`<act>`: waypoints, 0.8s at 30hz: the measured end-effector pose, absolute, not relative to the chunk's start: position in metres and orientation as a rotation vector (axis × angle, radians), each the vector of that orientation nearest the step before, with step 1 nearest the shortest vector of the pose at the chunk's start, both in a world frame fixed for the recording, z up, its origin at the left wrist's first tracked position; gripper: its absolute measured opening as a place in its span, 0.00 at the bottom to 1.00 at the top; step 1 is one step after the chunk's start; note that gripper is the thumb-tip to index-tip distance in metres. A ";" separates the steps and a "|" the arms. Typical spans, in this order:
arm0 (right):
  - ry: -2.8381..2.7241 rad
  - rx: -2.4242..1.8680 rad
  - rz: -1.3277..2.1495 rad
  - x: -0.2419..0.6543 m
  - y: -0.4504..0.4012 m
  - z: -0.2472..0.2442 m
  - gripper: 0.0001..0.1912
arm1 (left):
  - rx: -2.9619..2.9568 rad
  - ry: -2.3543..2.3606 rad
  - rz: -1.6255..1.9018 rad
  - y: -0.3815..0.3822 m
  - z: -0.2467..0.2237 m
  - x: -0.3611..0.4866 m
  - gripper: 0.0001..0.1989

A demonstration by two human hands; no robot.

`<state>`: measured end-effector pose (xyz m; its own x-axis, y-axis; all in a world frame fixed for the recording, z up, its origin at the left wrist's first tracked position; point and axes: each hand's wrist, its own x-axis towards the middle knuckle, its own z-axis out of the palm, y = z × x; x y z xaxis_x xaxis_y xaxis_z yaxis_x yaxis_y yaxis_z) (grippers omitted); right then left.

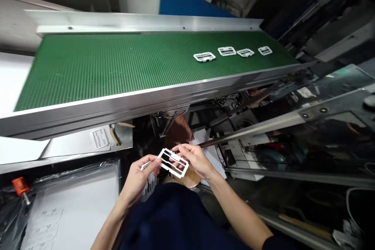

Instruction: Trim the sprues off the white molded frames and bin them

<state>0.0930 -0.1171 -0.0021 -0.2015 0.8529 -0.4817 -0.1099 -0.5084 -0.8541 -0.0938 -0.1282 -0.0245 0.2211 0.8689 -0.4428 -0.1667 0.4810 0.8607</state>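
In front of my body I hold a white plastic frame (175,158) with rectangular openings, tilted above my lap. My left hand (140,175) pinches its left corner between thumb and fingers. More white frames, seemingly a stack (149,186), show under that same hand; how they are held is partly hidden. My right hand (195,161) is closed at the frame's upper right side, with fingers curled behind it and visible through the openings. Several similar white frames (204,57) lie spread out on the right part of the green conveyor belt (102,66).
The conveyor's metal side rail (131,103) runs across ahead of my hands. On a ledge below it lie another white frame (100,138) and a wooden-handled tool (115,136). At lower left are an orange-handled tool (20,186) and a plastic-covered white sheet (76,199). Metal bars (263,129) cross the right side.
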 end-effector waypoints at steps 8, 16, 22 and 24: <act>-0.724 -1.395 1.763 0.114 -0.129 -0.007 0.24 | 0.572 1.065 0.754 -0.121 -0.036 -0.088 0.12; -0.673 -1.352 1.771 0.118 -0.131 -0.008 0.25 | 0.545 1.057 0.705 -0.117 -0.042 -0.083 0.12; -0.664 -1.369 1.770 0.118 -0.133 -0.007 0.25 | 0.566 1.077 0.696 -0.118 -0.041 -0.082 0.12; -0.667 -1.368 1.772 0.117 -0.133 -0.006 0.25 | 0.571 1.082 0.701 -0.119 -0.042 -0.082 0.12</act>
<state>0.1172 -0.1332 -0.0063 -0.1121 0.8303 -0.5459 -0.2646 -0.5544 -0.7890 -0.0820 -0.1188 -0.0425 0.2972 0.7520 -0.5884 -0.2299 0.6545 0.7203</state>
